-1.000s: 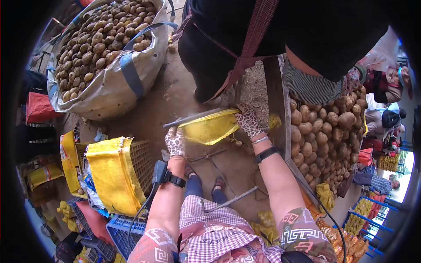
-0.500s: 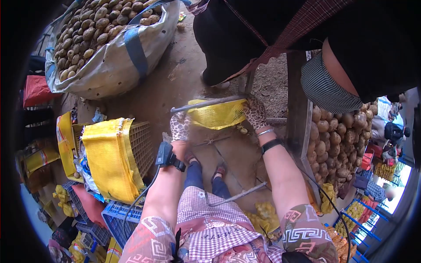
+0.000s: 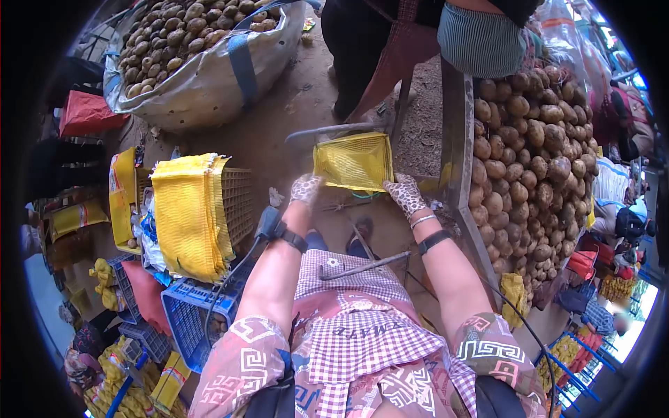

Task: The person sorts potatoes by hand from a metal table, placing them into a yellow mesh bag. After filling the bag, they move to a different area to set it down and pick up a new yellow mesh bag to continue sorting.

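A yellow mesh bag (image 3: 353,160) hangs from a metal bar (image 3: 327,130) of a stand, its mouth spread wide. My left hand (image 3: 306,188), in a leopard-print glove, is closed at the bag's near left corner and slightly blurred. At the near right corner, my right hand (image 3: 404,193), gloved in the same print, grips the rim. Green string shows along the near edge between my hands. Another bar (image 3: 366,267) of the stand crosses close to my apron.
To the right, a wooden-sided bin (image 3: 456,139) holds piled potatoes (image 3: 533,160). A large white sack (image 3: 188,101) of potatoes stands at far left. Stacked yellow mesh bags (image 3: 188,216) drape over a crate, near a blue crate (image 3: 188,317). A co-worker's dark clothing (image 3: 355,56) is opposite.
Both hands have come nearer my body, from the bar to the bag's near corners. The bag has gone from a flat, narrow shape to spread open. The view has shifted.
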A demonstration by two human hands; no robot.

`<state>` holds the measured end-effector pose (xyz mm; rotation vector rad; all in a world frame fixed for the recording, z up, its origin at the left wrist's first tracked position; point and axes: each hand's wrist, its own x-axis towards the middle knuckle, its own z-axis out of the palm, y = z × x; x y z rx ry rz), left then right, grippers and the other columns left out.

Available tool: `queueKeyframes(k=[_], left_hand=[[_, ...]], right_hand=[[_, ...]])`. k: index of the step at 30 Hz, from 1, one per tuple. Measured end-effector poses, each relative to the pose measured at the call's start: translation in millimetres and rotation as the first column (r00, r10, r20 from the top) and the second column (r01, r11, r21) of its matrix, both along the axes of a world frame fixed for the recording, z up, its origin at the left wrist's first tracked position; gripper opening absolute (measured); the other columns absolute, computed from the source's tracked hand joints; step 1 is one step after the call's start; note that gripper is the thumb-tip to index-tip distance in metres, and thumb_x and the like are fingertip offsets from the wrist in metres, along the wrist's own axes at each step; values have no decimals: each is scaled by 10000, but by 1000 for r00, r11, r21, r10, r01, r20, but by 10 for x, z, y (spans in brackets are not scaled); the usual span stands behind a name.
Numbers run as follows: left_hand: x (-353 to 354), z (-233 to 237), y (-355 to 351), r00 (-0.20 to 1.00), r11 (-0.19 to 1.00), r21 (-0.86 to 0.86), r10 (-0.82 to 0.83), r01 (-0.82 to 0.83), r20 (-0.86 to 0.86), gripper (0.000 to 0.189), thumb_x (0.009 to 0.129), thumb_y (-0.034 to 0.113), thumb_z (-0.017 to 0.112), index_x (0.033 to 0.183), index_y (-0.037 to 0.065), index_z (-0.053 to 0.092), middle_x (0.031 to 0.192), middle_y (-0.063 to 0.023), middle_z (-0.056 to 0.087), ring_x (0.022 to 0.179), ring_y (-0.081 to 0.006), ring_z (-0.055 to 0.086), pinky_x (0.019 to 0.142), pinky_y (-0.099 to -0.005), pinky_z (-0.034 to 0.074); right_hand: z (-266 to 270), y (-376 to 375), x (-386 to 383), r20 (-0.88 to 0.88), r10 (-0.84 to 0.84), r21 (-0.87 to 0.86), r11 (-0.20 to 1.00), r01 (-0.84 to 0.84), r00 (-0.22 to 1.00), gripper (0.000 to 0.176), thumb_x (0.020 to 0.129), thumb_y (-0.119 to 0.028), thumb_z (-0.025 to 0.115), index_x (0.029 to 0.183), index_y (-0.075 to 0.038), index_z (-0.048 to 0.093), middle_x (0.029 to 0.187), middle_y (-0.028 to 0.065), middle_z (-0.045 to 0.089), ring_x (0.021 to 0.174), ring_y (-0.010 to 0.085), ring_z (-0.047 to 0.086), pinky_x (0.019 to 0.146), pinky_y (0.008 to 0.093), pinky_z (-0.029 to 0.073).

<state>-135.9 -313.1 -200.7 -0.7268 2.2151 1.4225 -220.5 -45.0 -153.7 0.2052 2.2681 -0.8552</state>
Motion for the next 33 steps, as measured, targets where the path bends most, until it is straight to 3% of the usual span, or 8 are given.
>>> queueKeyframes(k=[3, 6, 9, 11, 13, 22, 25, 33], left_hand=[[-41, -273, 157, 969, 961, 141, 243, -236, -36, 529, 955, 460, 473, 1155, -10, 613, 1028, -179, 664, 978, -237, 624, 830, -346, 475], [-19, 628, 502, 896, 897, -61, 431, -439, -112, 490, 955, 433, 510, 1139, -8, 618, 1009, -184, 665, 927, -247, 637, 789, -354, 484], [24, 1352, 646, 851, 854, -181, 418, -487, -320, 372, 924, 317, 593, 1141, 16, 623, 1022, -194, 662, 971, -280, 630, 820, -365, 478], [80, 1159, 583, 893, 885, -328, 180, -329, -412, 318, 884, 136, 596, 1196, 72, 598, 1197, -180, 611, 1092, -301, 599, 910, -373, 471], [68, 1073, 546, 808, 731, -675, -458, 105, -370, 473, 863, 85, 520, 1330, 158, 527, 1413, -128, 467, 1196, -298, 542, 973, -384, 463], [122, 1536, 325, 692, 458, -639, -703, 618, 166, 346, 873, 108, 535, 1210, 104, 616, 1346, -95, 519, 1209, -283, 530, 1004, -373, 446], [402, 1281, 232, 596, 450, -781, -793, 433, -127, 357, 811, 52, 544, 1158, 90, 618, 1311, -113, 542, 1196, -279, 532, 938, -385, 489], [423, 1618, 262, 653, 499, -552, -749, 668, 113, 285, 878, 99, 548, 1141, 140, 650, 1224, -115, 613, 1092, -292, 613, 927, -387, 504]], right_hand=[[199, 41, 79, -95, 38, -11, 999, -40, 995, 520, 844, -317, 625, 1277, -37, 566, 1277, 216, 573, 1216, 344, 528, 1051, 439, 372], [347, -33, 105, 27, 170, 97, 980, -172, 985, 511, 848, -352, 587, 1294, -103, 556, 1289, 161, 581, 1241, 329, 513, 1081, 616, 227], [244, -39, 204, -167, 143, 127, 984, -123, 976, 394, 811, -227, 655, 1158, -42, 638, 1061, 203, 673, 1008, 330, 644, 889, 402, 494], [193, -10, 196, -147, 145, 78, 988, -135, 978, 388, 810, -216, 652, 1152, -32, 637, 1036, 201, 679, 960, 317, 657, 854, 393, 505], [250, 1, 168, -120, 150, 36, 989, -147, 981, 383, 810, -205, 648, 1146, -22, 637, 1010, 198, 686, 912, 304, 670, 818, 384, 516], [431, 311, 34, -49, 14, 135, 991, -7, 999, 513, 782, -253, 613, 1232, -8, 590, 1225, 228, 597, 1170, 360, 553, 1010, 402, 422], [474, 345, 124, -146, 44, 183, 983, -17, 988, 546, 786, -251, 622, 1262, 9, 563, 1262, 232, 574, 1205, 357, 530, 1036, 394, 402], [675, 573, 257, -164, 226, 143, 969, -204, 960, 539, 785, -244, 674, 1241, 22, 566, 1225, 247, 587, 1173, 357, 548, 1009, 399, 422]])
